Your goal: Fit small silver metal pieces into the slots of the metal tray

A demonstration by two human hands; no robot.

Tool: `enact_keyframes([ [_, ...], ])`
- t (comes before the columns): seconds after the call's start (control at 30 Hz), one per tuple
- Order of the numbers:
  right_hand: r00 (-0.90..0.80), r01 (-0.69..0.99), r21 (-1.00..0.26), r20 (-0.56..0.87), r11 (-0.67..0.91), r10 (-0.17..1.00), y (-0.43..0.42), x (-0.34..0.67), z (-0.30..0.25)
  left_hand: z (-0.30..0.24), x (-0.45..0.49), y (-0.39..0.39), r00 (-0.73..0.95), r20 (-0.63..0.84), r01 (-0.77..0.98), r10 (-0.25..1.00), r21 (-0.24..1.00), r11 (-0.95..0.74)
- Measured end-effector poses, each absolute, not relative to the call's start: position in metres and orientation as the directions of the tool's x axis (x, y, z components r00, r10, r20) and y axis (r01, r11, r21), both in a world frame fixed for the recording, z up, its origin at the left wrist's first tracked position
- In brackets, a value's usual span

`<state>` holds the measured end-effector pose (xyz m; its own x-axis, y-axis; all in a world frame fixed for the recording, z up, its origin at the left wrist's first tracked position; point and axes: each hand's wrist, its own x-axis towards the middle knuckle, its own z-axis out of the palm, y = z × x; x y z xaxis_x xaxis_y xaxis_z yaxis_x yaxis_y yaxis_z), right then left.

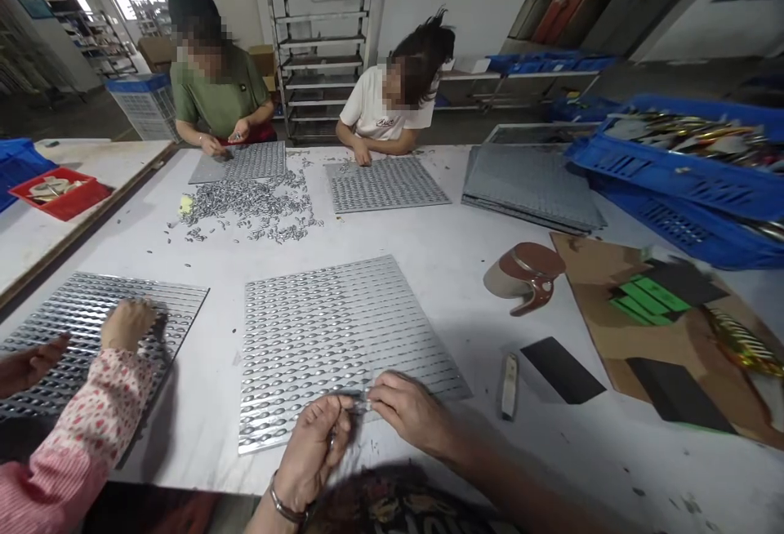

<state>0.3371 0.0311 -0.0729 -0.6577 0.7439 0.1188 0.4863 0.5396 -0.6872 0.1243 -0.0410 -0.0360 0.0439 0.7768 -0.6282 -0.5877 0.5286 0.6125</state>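
In front of me lies a grey grooved board with rows of small silver oval pieces on its left and middle part; the right part shows bare grooves. My left hand is at the board's near edge, fingers curled and pinched on a small silver oval piece, with more glinting in the palm. Close beside it, my right hand reaches over the board's near right corner, thumb and fingertips pinched together. What lies between those fingertips is too small to make out.
At left, a co-worker's hand works over another filled board. Two people sit opposite with boards, beside a loose silver heap. On the right are stacked boards, a brown mug, a box cutter and blue baskets.
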Motion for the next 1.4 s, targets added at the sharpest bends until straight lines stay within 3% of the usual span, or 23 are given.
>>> enact_keyframes([
  [0.13, -0.555, 0.429, -0.808, 0.116, 0.403, 0.824, 0.024, 0.332, -0.052, -0.033, 0.127, -0.04, 0.078, -0.569, -0.573, 0.818, 0.646, 0.504],
  [0.27, -0.488, 0.375, -0.9, 0.011, 0.221, 0.873, 0.012, 0.318, -0.037, -0.032, 0.132, -0.041, 0.116, -0.479, -0.499, 0.87, 0.729, 0.468],
  [0.47, -0.443, 0.249, -0.968, -0.129, -0.016, 0.887, -0.005, 0.309, -0.045, -0.037, 0.138, -0.045, 0.048, -0.532, -0.433, 0.845, 0.751, 0.498],
  [0.67, -0.457, 0.226, -0.97, -0.184, -0.087, 0.87, -0.005, 0.315, -0.047, -0.019, 0.138, -0.045, 0.098, -0.578, -0.393, 0.81, 0.726, 0.565],
  [0.87, -0.487, 0.321, -0.941, -0.068, 0.106, 0.871, -0.002, 0.316, -0.047, -0.015, 0.137, -0.046, 0.076, -0.575, -0.377, 0.814, 0.739, 0.558],
  [0.97, -0.544, 0.277, -0.961, -0.138, 0.022, 0.828, -0.001, 0.315, -0.051, -0.018, 0.136, -0.047, 0.102, -0.564, -0.361, 0.82, 0.747, 0.559],
  [1.13, -0.442, 0.325, -0.945, -0.113, 0.041, 0.89, 0.012, 0.33, -0.051, -0.017, 0.127, -0.04, 0.066, -0.579, -0.618, 0.813, 0.616, 0.489],
  [1.23, -0.333, 0.334, -0.938, -0.213, -0.096, 0.919, 0.018, 0.343, -0.056, -0.018, 0.117, -0.037, 0.005, -0.662, -0.774, 0.75, 0.472, 0.422],
  [1.33, -0.308, 0.349, -0.914, -0.319, -0.205, 0.896, 0.014, 0.344, -0.066, -0.021, 0.113, -0.038, 0.004, -0.696, -0.776, 0.718, 0.45, 0.442],
  [1.4, -0.317, 0.397, -0.897, -0.333, -0.194, 0.888, 0.008, 0.339, -0.074, -0.024, 0.115, -0.04, 0.026, -0.695, -0.753, 0.719, 0.46, 0.471],
])
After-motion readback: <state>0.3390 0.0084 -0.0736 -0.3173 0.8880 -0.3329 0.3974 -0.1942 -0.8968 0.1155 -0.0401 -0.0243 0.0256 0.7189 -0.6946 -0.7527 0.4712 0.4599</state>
